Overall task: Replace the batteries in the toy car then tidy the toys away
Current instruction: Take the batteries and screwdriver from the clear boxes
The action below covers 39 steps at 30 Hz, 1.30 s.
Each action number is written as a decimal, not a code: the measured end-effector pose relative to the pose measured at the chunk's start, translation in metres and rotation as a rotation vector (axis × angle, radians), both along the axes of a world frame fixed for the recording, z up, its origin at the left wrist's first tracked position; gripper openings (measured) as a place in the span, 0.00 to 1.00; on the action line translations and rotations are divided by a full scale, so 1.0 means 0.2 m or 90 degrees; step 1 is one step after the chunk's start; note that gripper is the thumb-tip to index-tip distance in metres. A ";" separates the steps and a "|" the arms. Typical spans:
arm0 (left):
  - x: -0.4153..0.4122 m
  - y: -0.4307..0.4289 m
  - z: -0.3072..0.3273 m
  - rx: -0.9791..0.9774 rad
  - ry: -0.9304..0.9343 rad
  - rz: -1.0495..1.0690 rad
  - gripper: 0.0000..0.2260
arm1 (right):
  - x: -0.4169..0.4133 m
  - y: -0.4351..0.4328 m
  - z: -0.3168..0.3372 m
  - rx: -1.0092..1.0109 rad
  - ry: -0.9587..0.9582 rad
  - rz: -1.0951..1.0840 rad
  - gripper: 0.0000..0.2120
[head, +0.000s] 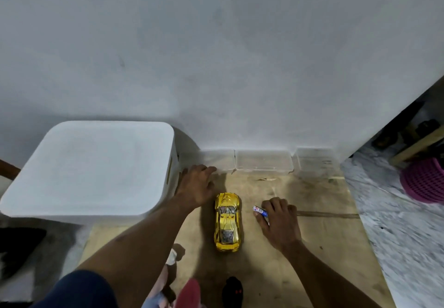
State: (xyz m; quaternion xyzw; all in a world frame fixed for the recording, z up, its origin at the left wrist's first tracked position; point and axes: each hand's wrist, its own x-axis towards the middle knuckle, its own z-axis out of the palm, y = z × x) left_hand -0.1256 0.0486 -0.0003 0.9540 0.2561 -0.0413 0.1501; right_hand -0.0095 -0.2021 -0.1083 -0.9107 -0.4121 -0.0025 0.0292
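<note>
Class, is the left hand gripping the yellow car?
No: the left hand reaches for a clear tub; the yellow car stands ungripped.

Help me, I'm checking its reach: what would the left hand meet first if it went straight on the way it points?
The left hand points forward at the leftmost clear box by the wall, so that comes first. Its fingertips look almost at the box's front edge, though depth is unclear.

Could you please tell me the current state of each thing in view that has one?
Toy car: upright on its wheels, untouched.
Battery: held in the right hand.
White bin: lid on.
Left hand: open, fingertips at the clear box.
</note>
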 end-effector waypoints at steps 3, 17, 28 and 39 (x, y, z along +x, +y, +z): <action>-0.02 0.00 0.01 0.002 0.009 0.019 0.24 | 0.00 0.00 0.02 -0.008 0.019 0.001 0.20; 0.12 0.10 -0.01 0.026 0.076 0.076 0.17 | 0.19 0.75 0.41 0.063 0.107 0.208 0.16; 0.27 0.16 0.00 0.281 0.382 -0.108 0.26 | 0.20 0.98 0.42 -0.141 -0.004 0.310 0.22; 0.31 0.19 0.09 0.227 0.334 -0.069 0.23 | 0.19 1.00 0.48 -0.159 -0.002 0.312 0.25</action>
